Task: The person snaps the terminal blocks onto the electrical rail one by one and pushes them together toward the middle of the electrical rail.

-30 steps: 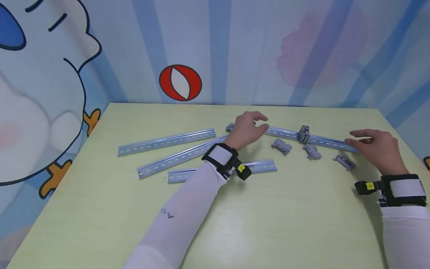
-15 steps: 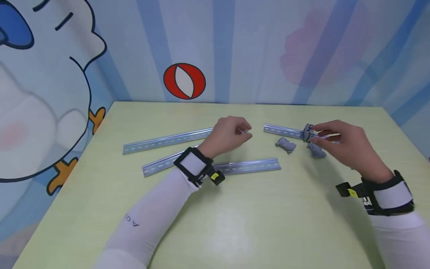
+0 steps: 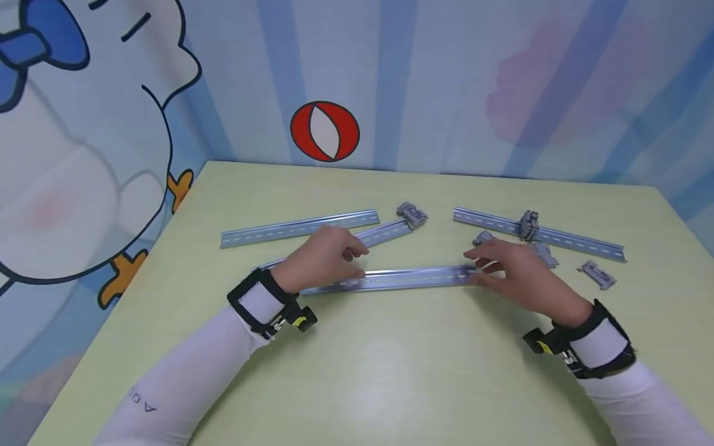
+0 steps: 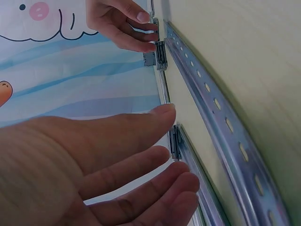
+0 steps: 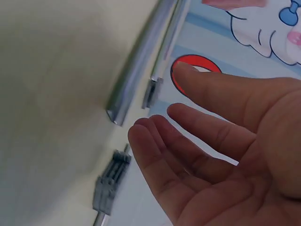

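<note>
A slotted metal rail (image 3: 413, 278) lies nearest the front among several on the table. My left hand (image 3: 320, 257) is over its left part, thumb and fingers apart. In the left wrist view that hand holds nothing, and the slotted rail (image 4: 221, 127) runs beyond the fingertips. My right hand (image 3: 524, 275) is by the rail's right end, fingers loosely bent. Nothing lies between them in the right wrist view, where the rail end (image 5: 115, 115) stands apart from the fingertips. Whether either hand touches the rail in the head view, I cannot tell.
Behind lie a back rail (image 3: 301, 228) and a slanting rail (image 3: 385, 233) with a grey clip-like piece (image 3: 412, 214) at its end. The right-hand rail (image 3: 580, 241) carries upright grey pieces (image 3: 528, 225). Loose grey pieces (image 3: 597, 274) lie before it.
Both hands have left the right-hand rail and moved left and nearer to the front rail. The rails and grey pieces look unmoved; the head view has shifted slightly.
</note>
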`<state>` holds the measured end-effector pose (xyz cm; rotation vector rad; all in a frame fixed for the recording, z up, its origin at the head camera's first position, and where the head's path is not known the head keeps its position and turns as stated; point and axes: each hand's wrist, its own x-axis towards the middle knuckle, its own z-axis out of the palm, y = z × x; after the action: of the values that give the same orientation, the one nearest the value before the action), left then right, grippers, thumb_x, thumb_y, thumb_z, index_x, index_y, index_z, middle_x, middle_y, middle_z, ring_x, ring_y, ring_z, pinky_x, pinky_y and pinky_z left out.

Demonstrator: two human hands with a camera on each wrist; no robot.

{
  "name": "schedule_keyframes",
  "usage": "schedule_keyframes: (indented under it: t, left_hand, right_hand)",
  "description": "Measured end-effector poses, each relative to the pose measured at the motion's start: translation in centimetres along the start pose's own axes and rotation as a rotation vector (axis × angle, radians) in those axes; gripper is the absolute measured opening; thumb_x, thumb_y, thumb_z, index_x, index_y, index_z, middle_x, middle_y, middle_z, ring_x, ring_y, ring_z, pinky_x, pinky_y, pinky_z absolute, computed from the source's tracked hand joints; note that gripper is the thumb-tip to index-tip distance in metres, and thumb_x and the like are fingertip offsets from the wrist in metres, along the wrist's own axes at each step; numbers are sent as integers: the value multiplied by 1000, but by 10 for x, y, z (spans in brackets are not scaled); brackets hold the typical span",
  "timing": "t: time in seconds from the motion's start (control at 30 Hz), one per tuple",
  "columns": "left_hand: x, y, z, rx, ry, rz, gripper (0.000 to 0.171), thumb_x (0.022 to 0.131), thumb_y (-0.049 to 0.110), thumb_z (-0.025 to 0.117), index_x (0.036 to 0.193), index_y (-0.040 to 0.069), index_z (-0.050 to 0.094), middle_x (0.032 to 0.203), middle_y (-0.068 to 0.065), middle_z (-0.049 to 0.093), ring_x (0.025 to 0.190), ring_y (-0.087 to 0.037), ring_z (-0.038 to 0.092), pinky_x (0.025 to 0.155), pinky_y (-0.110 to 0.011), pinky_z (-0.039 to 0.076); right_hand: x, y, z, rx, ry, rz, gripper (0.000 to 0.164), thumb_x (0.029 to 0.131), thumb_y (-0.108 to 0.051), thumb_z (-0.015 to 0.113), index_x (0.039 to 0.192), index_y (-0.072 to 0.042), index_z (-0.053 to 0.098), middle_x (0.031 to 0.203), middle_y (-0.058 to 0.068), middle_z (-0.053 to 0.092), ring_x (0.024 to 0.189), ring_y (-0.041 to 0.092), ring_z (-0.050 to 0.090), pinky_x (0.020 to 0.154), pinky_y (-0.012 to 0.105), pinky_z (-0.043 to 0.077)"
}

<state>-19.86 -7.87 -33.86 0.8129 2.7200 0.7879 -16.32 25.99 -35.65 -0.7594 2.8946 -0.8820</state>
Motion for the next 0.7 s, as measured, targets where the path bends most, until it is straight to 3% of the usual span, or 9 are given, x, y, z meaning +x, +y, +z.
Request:
schedule_keyframes:
  t: [0.13, 0.23, 0.43, 0.7]
  left_hand:
    - [-13, -7, 0, 62, -25, -16, 42, 77, 16, 84, 116, 5, 72, 107, -5, 73, 96, -18, 67, 85, -33, 54]
    - [-23, -13, 2, 99, -32, -19, 40, 75, 17, 85, 111, 6, 74, 98, -3, 74, 86, -14, 64, 77, -29, 53]
    - [-37, -24, 6, 145, 29, 23, 23, 74, 15, 86, 95, 11, 76, 77, 3, 65, 71, -14, 49, 61, -27, 41]
    - [-40, -23, 12, 138, 64, -12, 34, 74, 15, 86, 106, 10, 76, 91, 1, 64, 79, -14, 51, 65, -27, 44]
  right_hand:
    - [1, -1, 9, -41, -33, -13, 39, 82, -5, 77, 118, 3, 66, 107, 13, 64, 93, 26, 67, 79, 39, 57]
    - [2, 0, 12, -77, -38, -14, 39, 79, -5, 79, 116, 2, 68, 107, 13, 63, 92, 25, 65, 74, 37, 55]
    - [2, 6, 15, -62, -9, 14, 37, 78, -5, 79, 114, -2, 71, 102, 8, 65, 89, 22, 61, 72, 35, 53]
    - [-1, 22, 14, 56, -18, 32, 34, 76, -8, 82, 109, -10, 73, 100, 2, 64, 87, 16, 62, 72, 24, 52]
